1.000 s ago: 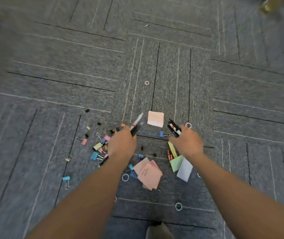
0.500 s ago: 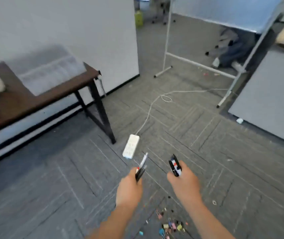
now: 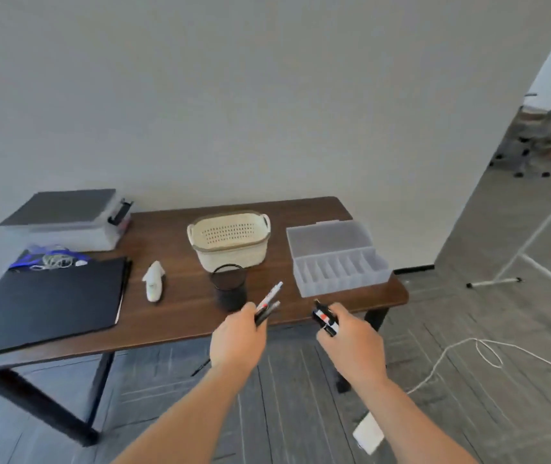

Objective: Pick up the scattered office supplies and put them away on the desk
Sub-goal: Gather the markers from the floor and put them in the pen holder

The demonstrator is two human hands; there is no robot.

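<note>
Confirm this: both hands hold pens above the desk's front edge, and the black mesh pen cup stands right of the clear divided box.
Wrong on one point: in the head view the pen cup stands left of the clear divided box, in front of the basket. Both hands do hold pens above the desk's front edge.

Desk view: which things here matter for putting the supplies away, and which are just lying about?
Belongs to the job:
- left hand gripping pens
- right hand gripping markers
- mesh pen cup
- cream basket
- clear compartment box
- desk

Just lying about:
- black folder
- lidded storage bin
- white cable on the floor
</note>
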